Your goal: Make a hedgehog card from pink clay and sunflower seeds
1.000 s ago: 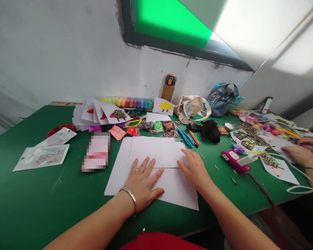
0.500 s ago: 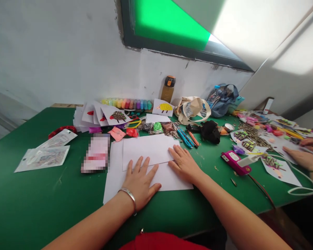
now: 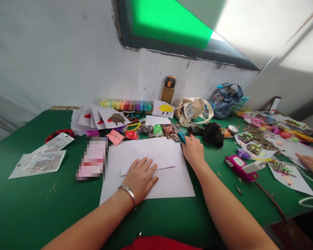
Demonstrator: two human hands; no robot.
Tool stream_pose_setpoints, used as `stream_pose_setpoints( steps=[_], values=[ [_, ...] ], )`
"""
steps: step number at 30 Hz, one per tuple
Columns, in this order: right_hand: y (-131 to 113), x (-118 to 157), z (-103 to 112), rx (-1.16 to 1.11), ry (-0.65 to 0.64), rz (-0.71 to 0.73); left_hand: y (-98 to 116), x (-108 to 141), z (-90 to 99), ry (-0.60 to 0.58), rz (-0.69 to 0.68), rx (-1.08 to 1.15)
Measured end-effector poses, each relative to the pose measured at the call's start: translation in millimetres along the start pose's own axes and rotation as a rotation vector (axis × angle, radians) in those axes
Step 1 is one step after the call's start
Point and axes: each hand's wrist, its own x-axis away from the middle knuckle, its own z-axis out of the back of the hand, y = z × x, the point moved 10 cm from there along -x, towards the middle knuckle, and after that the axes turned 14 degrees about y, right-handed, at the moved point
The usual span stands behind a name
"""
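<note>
A folded white sheet [image 3: 159, 152] lies on larger white paper [image 3: 172, 184] in front of me. My left hand [image 3: 141, 177] rests flat on the folded sheet's lower left part, fingers spread, holding nothing. Beyond the right edge of the paper, my right hand [image 3: 193, 151] has its fingers closed at the blue pens or cutters [image 3: 182, 136]; the fingertips are partly hidden, so which one it touches is unclear. Bags of coloured clay [image 3: 158, 130] and striped seeds lie just behind the paper.
Seed-decorated hedgehog cards [image 3: 116, 118], a bottle [image 3: 168, 90], a cloth bag [image 3: 194, 111] and a black cloth [image 3: 213, 134] line the back. Seed packets [image 3: 41, 163] lie left. On the right are a magenta power strip [image 3: 241, 168] and another person's hand [image 3: 311, 164].
My right hand has left the paper and moved right and up to the blue tools, its fingers closing. My left hand stays on the sheet. The other person's hands have shifted.
</note>
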Motion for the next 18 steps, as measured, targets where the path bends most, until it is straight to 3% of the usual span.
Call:
stream_pose_setpoints(
  steps=[9,14,18],
  values=[
    [4,2,-4,0.081,-0.009,0.009,2,-6,18.9,0.213,-0.093,-0.001],
    [9,2,-4,0.015,-0.003,-0.005,4,-6,24.5,0.242,-0.096,0.033],
    [22,6,14,-0.019,0.072,-0.071,4,-6,31.3,0.245,-0.075,0.055]
  ],
)
